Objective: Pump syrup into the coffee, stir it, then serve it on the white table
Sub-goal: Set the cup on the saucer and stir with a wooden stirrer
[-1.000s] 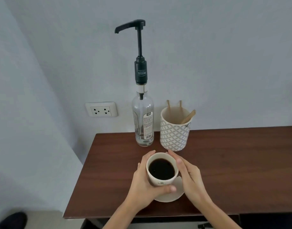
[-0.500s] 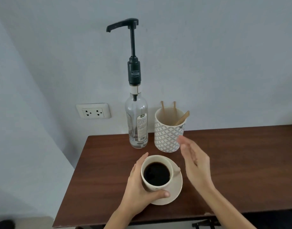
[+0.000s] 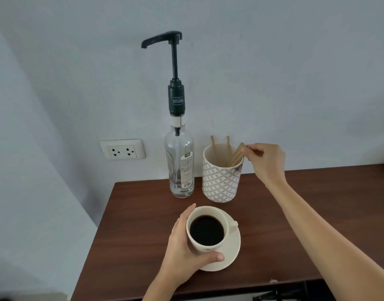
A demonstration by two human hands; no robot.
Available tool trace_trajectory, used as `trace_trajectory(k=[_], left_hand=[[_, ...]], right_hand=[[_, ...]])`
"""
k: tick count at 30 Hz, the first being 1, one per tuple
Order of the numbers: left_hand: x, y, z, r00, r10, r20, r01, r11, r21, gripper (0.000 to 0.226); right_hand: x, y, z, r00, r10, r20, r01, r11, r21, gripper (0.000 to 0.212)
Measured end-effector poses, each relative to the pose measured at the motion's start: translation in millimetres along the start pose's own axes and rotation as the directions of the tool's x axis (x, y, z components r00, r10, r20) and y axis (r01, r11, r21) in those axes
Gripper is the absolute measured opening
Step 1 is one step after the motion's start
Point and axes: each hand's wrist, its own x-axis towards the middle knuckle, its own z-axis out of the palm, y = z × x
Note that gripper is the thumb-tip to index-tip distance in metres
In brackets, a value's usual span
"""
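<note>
A white cup of black coffee stands on a white saucer on the brown wooden table. My left hand wraps around the cup's left side. Behind it stands a clear syrup bottle with a tall black pump, spout pointing left. To its right a patterned white holder contains several wooden stir sticks. My right hand pinches the top of one stir stick at the holder's right rim.
A white wall socket sits on the wall left of the bottle. The table's left edge runs close to the cup. A small white object shows at the far right edge of the table.
My right hand left the cup, rose toward the holder and closed its fingertips on a stir stick. The left hand stayed on the cup.
</note>
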Motion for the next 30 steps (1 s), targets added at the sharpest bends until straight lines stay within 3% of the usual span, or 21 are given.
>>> trace_trajectory(k=[7, 10, 13, 15, 18, 22, 25, 28, 30], left_hand=[[0.0, 2.7, 0.0, 1.000, -0.007, -0.002, 0.007, 1.000, -0.004, 0.115], [0.3, 2.0, 0.0, 1.000, -0.030, 0.008, 0.030, 1.000, 0.008, 0.120], [0.5, 1.6, -0.5, 0.999, -0.053, 0.014, 0.052, 0.998, 0.018, 0.121], [0.8, 2.7, -1.1, 0.999, -0.050, 0.011, 0.049, 0.998, 0.027, 0.119], [1.4, 5.7, -1.9, 1.000, -0.028, 0.004, 0.028, 0.998, 0.052, 0.111], [0.5, 8.6, -3.0, 1.000, -0.028, 0.005, 0.028, 0.998, 0.054, 0.100], [0.6, 7.1, -2.8, 1.000, -0.028, 0.006, 0.027, 0.999, 0.043, 0.098], [1.4, 5.3, -2.5, 0.999, -0.036, -0.006, 0.037, 0.998, 0.049, 0.098], [1.9, 4.8, -2.5, 0.999, -0.041, -0.013, 0.041, 0.998, 0.052, 0.099]], right_hand=[[2.9, -21.0, -21.9, 0.996, -0.062, -0.066, 0.065, 0.997, 0.036, 0.013], [-1.6, -45.5, -44.3, 0.960, -0.159, -0.233, 0.206, 0.959, 0.194, 0.014], [-20.5, -75.1, -71.9, 0.880, -0.199, -0.431, 0.368, 0.860, 0.354, 0.015], [-39.0, -86.0, -81.6, 0.865, -0.198, -0.460, 0.417, 0.794, 0.443, 0.016], [-67.5, -69.7, -66.0, 0.938, -0.217, -0.270, 0.324, 0.825, 0.463, 0.019], [-105.7, -23.6, -21.7, 0.979, -0.197, 0.055, 0.173, 0.939, 0.297, 0.016], [-115.9, -8.7, -13.4, 0.956, -0.168, 0.240, 0.106, 0.962, 0.250, 0.013], [-114.5, -1.5, -23.2, 0.874, -0.140, 0.465, 0.077, 0.986, 0.151, 0.017], [-117.4, 1.6, -26.3, 0.834, -0.126, 0.536, 0.058, 0.988, 0.143, 0.019]])
